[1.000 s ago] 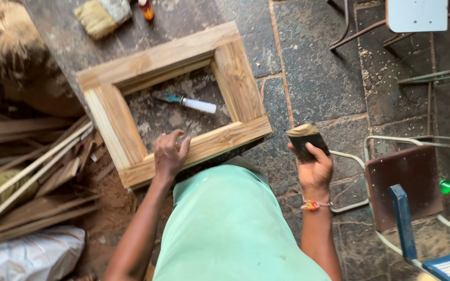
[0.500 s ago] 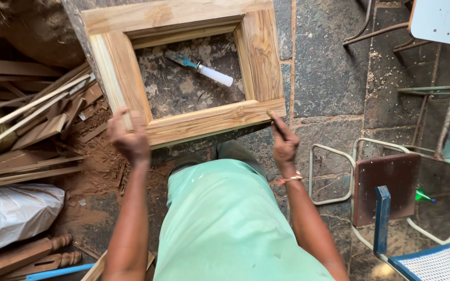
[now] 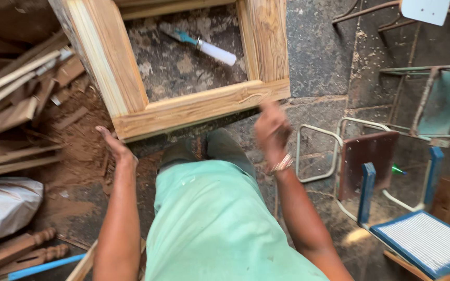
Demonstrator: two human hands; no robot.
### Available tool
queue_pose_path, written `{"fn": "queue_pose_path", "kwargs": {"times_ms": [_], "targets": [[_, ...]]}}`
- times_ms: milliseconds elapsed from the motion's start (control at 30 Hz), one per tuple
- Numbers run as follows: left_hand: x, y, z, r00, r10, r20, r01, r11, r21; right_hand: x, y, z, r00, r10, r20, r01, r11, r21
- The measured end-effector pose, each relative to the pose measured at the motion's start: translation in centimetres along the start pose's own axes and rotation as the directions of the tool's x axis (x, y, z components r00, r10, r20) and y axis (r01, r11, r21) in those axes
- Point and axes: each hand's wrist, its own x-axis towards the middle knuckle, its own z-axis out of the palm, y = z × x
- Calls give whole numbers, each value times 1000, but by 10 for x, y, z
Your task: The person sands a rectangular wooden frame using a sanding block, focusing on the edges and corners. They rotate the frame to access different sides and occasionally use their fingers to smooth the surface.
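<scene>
A pale wooden frame (image 3: 183,106) lies on the dark stone floor (image 3: 319,57), sawdust to its left. The left hand (image 3: 113,145), open, sits at its near corner; the blurred right hand (image 3: 272,127) hovers near, grip unclear. Metal chairs (image 3: 391,171) stand right.

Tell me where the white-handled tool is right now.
The white-handled tool lies on the stone floor inside the wooden frame, near its top right, beyond both hands.

scrap wood pile (image 3: 22,99) | white sack (image 3: 1,205) | blue-framed chair (image 3: 417,234) | sawdust (image 3: 79,151)
</scene>
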Motion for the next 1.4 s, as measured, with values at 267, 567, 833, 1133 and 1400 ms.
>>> {"fn": "queue_pose_path", "kwargs": {"times_ms": [267,567,833,1133,1400], "targets": [[4,-2,-3,987,-84,134,91,995,-45,16,-40,20,997,-66,26,59,977,204],[37,127,21,965,119,232,-147,983,107,-34,-71,-24,973,-137,185,-63,615,786],[120,211,96,859,327,393,-413,897,159,-57,-59,-25,991,-85,104,-46,518,854],[157,202,125,890,389,237,-435,880,189,-39,-102,-4,887,-432,-162,454,879,146],[170,202,124,881,444,163,-471,856,215,-46,-114,14,934,-332,-132,344,936,79]]}}
